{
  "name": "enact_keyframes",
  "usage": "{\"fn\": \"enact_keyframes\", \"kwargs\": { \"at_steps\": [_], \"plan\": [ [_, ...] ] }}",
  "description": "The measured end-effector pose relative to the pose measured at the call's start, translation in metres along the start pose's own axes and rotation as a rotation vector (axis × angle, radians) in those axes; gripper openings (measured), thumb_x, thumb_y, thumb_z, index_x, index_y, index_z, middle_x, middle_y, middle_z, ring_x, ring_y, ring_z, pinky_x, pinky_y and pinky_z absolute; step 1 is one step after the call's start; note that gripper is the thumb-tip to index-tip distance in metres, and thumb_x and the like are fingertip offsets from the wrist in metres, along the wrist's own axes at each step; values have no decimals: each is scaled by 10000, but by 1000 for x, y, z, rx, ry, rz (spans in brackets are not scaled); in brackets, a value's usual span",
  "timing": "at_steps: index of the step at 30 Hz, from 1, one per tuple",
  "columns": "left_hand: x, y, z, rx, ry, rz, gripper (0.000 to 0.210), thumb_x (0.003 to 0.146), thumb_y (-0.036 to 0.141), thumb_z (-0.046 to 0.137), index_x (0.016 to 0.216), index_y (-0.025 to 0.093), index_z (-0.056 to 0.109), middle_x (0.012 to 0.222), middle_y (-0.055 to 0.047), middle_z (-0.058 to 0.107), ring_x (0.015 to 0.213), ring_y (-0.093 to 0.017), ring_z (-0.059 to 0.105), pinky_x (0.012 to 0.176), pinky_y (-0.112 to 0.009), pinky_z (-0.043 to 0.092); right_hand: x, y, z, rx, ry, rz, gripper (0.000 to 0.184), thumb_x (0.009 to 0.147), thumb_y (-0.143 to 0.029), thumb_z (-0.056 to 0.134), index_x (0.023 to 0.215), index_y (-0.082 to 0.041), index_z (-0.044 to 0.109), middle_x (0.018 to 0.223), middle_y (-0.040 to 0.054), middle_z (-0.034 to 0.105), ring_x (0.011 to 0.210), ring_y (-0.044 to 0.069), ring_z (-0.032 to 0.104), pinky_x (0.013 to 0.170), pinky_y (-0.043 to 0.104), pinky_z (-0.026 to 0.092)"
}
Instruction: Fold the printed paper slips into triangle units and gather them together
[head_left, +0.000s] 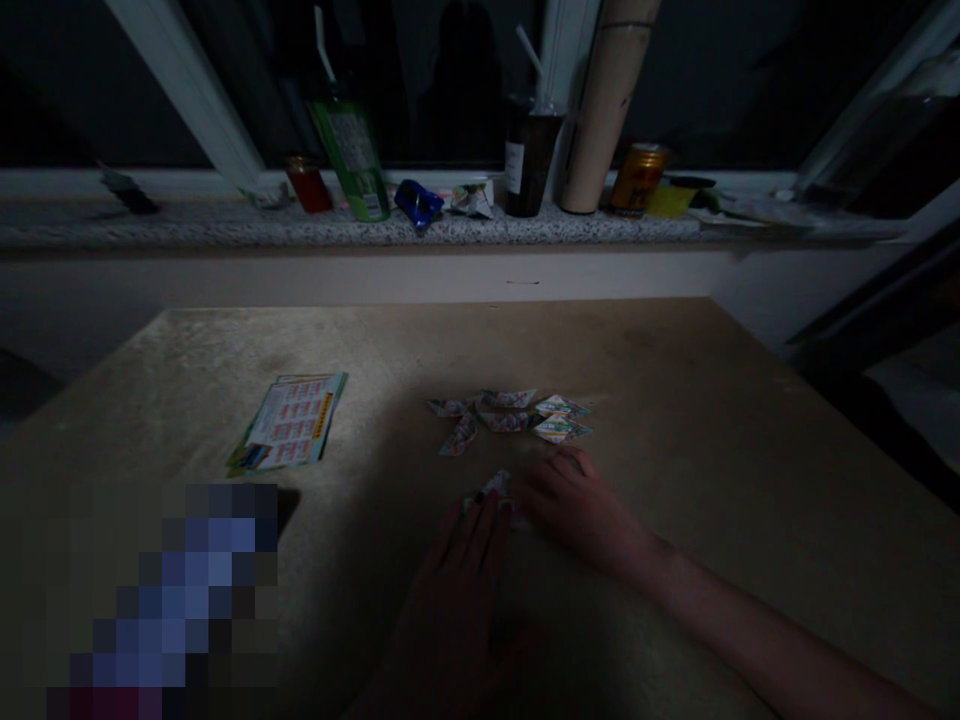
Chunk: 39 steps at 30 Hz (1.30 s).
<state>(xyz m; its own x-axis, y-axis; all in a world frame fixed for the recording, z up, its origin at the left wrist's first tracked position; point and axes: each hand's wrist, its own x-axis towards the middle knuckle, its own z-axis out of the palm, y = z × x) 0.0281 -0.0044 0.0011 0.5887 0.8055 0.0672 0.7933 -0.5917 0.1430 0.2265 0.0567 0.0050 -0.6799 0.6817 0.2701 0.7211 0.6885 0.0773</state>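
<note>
Under the fingertips of my left hand (461, 570) lies a small printed paper piece (496, 487), partly covered by them. The fingers of that hand are stretched out flat. My right hand (566, 505) rests just right of the paper, its fingers curled and pointing toward it; whether they pinch its edge is hidden in the dim light. Beyond both hands is a loose group of several small folded paper pieces (504, 420), pointed at their ends and printed in colour. A stack of printed cards (296, 420) lies farther left on the table (697, 400).
A pixelated bluish area covers the lower left. Along the granite sill (450, 232) stand a green bottle (352, 155) with a straw, a dark cup (531, 160) with a straw, a red jar (308, 187), a cardboard tube (607, 110), an orange can (637, 182) and a blue wrapper (418, 203).
</note>
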Motion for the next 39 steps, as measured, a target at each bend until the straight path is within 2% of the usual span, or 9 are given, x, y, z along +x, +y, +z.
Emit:
{"fn": "enact_keyframes", "kwargs": {
  "at_steps": [3,6,11,15,20,31,39],
  "plan": [
    [0,0,1,-9,-9,6,827,823,589,466,1454,113,221,1518,-99,213,1372,-294,229,1109,-430,215,-14,-8,-3,88,60,-2,237,860,-348,580,1063,-230,605,924,48,617,874,215,513,874,388,360],
    [0,-1,2,-15,-33,24,794,846,588,427,1446,102,244,1513,-113,220,1373,-293,228,1109,-430,208,-25,-12,-3,139,12,26,315,835,-380,602,1110,-226,604,989,58,621,932,235,515,929,427,353],
    [0,-3,3,8,-30,33,800,847,591,418,1447,94,235,1516,-124,205,1375,-297,218,1117,-437,177,-30,-11,-3,249,42,75,330,858,-326,574,1181,-259,581,1174,76,567,1168,265,437,1037,486,289],
    [1,-2,2,23,-29,39,802,832,584,447,1439,93,259,1508,-125,233,1369,-293,240,1112,-431,192,-28,-10,-5,269,59,78,327,869,-297,556,1193,-262,580,1227,88,546,1214,262,417,1050,517,280],
    [0,-1,0,27,-6,20,778,846,571,433,1445,111,246,1507,-117,241,1365,-292,251,1101,-432,220,-29,-11,0,248,171,106,216,875,-263,549,1069,-241,642,1175,69,595,1164,236,470,1061,500,275],
    [1,-2,2,36,10,32,802,841,587,448,1445,100,246,1502,-135,244,1357,-306,266,1093,-438,236,-34,-8,-2,237,176,104,188,879,-204,538,1025,-217,656,1095,80,626,1122,237,508,1020,499,341],
    [-1,-3,3,62,28,31,837,815,586,482,1449,99,233,1503,-127,248,1356,-308,264,1084,-423,243,-35,-7,-8,259,248,123,151,873,-171,537,947,-189,667,1005,74,653,1037,241,544,976,505,376]
  ]
}}
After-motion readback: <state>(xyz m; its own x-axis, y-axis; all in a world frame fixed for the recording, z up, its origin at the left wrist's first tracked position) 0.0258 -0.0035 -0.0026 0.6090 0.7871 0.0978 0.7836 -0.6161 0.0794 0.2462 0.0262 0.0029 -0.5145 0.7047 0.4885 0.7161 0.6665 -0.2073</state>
